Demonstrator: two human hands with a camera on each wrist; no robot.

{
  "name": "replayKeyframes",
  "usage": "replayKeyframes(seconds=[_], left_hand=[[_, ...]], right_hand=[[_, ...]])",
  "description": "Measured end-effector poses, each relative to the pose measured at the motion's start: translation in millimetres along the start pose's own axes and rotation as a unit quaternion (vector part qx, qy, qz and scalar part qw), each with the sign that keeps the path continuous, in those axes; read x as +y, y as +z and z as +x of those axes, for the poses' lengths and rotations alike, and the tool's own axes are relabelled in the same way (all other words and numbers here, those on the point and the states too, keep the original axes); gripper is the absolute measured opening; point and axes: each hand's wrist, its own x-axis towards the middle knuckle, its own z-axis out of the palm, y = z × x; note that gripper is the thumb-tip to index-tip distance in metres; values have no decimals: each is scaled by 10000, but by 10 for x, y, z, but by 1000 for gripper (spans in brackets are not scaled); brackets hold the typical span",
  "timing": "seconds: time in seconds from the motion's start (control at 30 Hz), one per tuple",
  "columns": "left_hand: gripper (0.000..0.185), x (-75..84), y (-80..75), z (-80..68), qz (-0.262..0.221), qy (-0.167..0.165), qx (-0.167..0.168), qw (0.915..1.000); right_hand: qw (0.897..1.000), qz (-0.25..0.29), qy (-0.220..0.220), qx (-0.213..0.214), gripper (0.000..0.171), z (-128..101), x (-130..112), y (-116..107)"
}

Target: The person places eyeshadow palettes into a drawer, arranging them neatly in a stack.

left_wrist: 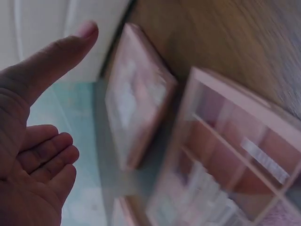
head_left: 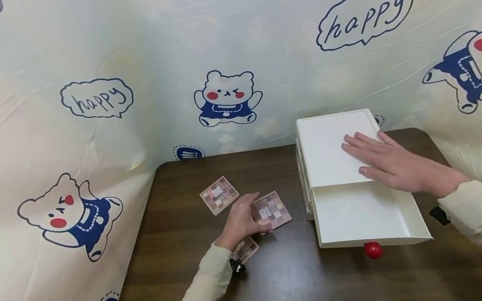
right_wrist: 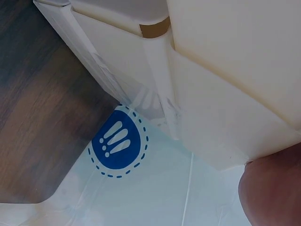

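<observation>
Here we are over the dark wooden table (head_left: 290, 287), and our left hand (head_left: 243, 219) is right at the middle palette (head_left: 275, 209), thumb at its near side and fingers toward its far side. The grip? Released: the left wrist view shows thumb and fingers well spread, with a clear gap between them, so we have no grasp on the palette. That palette lies between our left hand and the white drawer unit (head_left: 333, 145), its squares in pinks and browns under pale lettering. Just to the far left sits a second palette (head_left: 219, 197); on the near side, partly under our left wrist, a third palette (head_left: 248, 249)!

Over to the right, our right hand (head_left: 385, 162) lies flat on the unit's top near its right edge, fingers extended, pressing rather than clenching. Below it the drawer (head_left: 358, 216) stands pulled out toward the near side, a red knob (head_left: 373, 250) on its front. Behind everything, a pale backdrop (head_left: 220, 40) carries bears and the word "happy".
</observation>
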Motion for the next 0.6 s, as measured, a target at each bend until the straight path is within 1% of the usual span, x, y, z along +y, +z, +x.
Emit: replayKeyframes(seconds=[0.13, 0.23, 0.37, 0.6], left_hand=[[117, -149, 105, -19, 217, -179, -265, 9993], [122, -227, 179, -28, 366, -299, -428, 9980], [123, -280, 240, -17, 428, -384, -455, 9973], [125, -307, 270, -5, 416, -602, -477, 9962]], right_hand=[[10000, 13, -33, 22, 65, 6, -3, 5], [10000, 20, -62, 29, 64, 1, 3, 10], [10000, 6, -60, 34, 64, -2, 13, 15], [10000, -22, -49, 36, 65, -1, 27, 18]])
